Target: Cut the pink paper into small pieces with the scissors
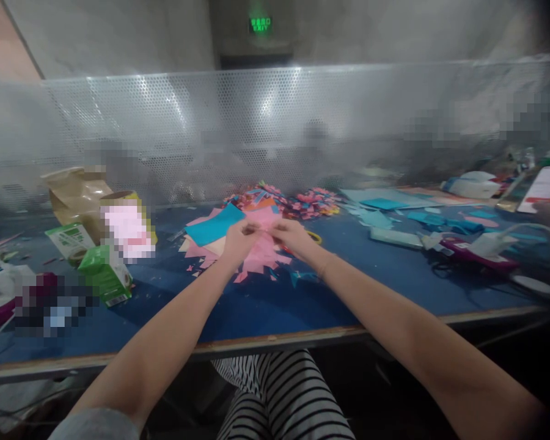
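Your left hand (pixel 239 238) and your right hand (pixel 293 235) met over the middle of the counter (pixel 266 305), fingers closed on a small pink paper piece (pixel 262 228) pinched between them. The piece was pale pink and thin; the view was too blurred to show its folds or exact shape. It sat just above a loose pile of pink paper sheets (pixel 259 253) that lay flat on the counter, with a blue paper sheet (pixel 214 225) overlapping the pile's left side. Small paper scraps lay around the pile's edge.

Just behind your hands stood a heap of multicoloured paper flowers (pixel 284 200), mostly pink with blue and orange parts. To the right, light blue paper pieces (pixel 385 205) were spread across the counter, near a white and purple tool (pixel 476 253) with a cable. To the left stood a green carton (pixel 104 274), a second green and white carton (pixel 69 239) and a brown paper bag (pixel 73 192), well apart from the pile.

The counter had a dark blue top with a worn pale front edge. A perforated metal screen (pixel 275 122) ran along its far side. Beyond the screen were grey walls and a lit green exit sign (pixel 260 24). Striped trousers (pixel 279 397) showed below the counter edge.
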`<state>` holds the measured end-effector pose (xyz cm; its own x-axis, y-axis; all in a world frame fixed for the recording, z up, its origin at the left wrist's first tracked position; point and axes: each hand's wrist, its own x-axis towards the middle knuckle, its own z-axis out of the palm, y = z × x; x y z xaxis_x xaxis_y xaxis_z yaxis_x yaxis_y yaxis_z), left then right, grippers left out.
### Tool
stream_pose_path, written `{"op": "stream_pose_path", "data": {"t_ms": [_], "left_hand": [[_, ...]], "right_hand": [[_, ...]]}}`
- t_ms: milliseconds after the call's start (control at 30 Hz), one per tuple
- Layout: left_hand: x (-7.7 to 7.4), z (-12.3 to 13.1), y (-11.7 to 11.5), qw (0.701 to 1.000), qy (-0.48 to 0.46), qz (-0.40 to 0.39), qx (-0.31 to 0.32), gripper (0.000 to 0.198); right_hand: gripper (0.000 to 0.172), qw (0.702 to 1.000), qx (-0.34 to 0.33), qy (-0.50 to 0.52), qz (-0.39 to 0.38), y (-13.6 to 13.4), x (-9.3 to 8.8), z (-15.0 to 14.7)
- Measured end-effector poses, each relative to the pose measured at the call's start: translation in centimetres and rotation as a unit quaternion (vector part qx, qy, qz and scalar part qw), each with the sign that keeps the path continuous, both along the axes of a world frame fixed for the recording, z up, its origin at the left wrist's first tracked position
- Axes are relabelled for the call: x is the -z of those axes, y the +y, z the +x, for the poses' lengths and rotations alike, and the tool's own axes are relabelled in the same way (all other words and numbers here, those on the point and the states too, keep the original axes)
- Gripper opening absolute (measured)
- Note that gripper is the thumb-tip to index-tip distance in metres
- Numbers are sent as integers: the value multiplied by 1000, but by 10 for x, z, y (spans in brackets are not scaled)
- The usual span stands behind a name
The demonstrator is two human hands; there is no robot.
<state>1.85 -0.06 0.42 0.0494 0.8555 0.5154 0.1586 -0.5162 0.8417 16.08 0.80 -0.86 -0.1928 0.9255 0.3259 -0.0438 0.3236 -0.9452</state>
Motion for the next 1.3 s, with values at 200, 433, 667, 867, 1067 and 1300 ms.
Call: {"op": "stream_pose_path", "data": {"t_ms": [200, 433, 667, 867, 1067, 1300], "left_hand": [[-3, 2, -7, 999, -10, -31, -5, 14], [5, -1, 2, 1000, -4, -18, 6, 16], [0, 1, -3, 999, -12, -33, 7, 13], [-2, 5, -9, 999, 17, -42, -3, 13], [-5, 7, -10, 999, 29, -30, -2, 14], [-4, 9, -12, 1000, 19, -23, 9, 13]], "right_hand": [[25, 998, -32, 48, -11, 1, 1, -1], [21, 998, -4, 69, 4, -1, -3, -1], [19, 997, 48, 37, 57, 3, -3, 0], [17, 995, 53, -61, 67, -8, -13, 1], [14, 985, 43, -151, 76, -15, -19, 0], [15, 964, 59, -227, 125, -14, -18, 2]]}}
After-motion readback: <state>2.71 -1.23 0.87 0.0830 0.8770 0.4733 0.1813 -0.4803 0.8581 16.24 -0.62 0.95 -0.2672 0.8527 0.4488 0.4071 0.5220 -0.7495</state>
